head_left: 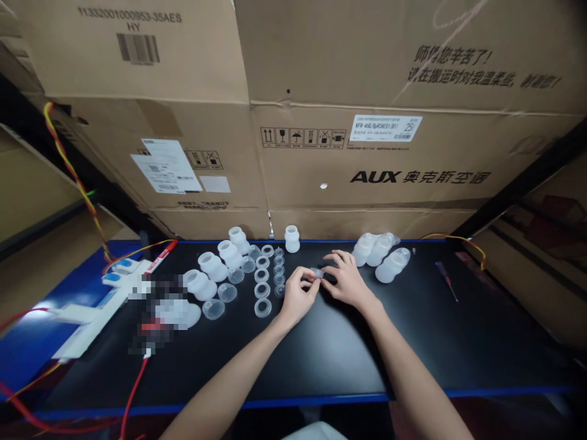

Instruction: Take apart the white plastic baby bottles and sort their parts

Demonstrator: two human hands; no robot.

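Note:
Both hands meet over the middle of the black table (pixel 458 330). My left hand (pixel 297 296) and my right hand (pixel 345 280) pinch a small translucent plastic part (pixel 317 272) between their fingertips. Just left of my left hand lie two columns of clear rings (pixel 262 291) and small clear caps (pixel 279 276). Further left stand several white ribbed bottle-shaped pieces (pixel 213 266) with clear domes (pixel 227 292) beside them. One white piece (pixel 292 238) stands alone at the back.
A pile of assembled white pieces (pixel 381 255) lies right of my hands. A small screwdriver (pixel 446 280) rests at the right. Power strips (pixel 92 318) and red-yellow wires (pixel 77 183) occupy the left. Large cardboard boxes (pixel 367 159) wall off the back edge.

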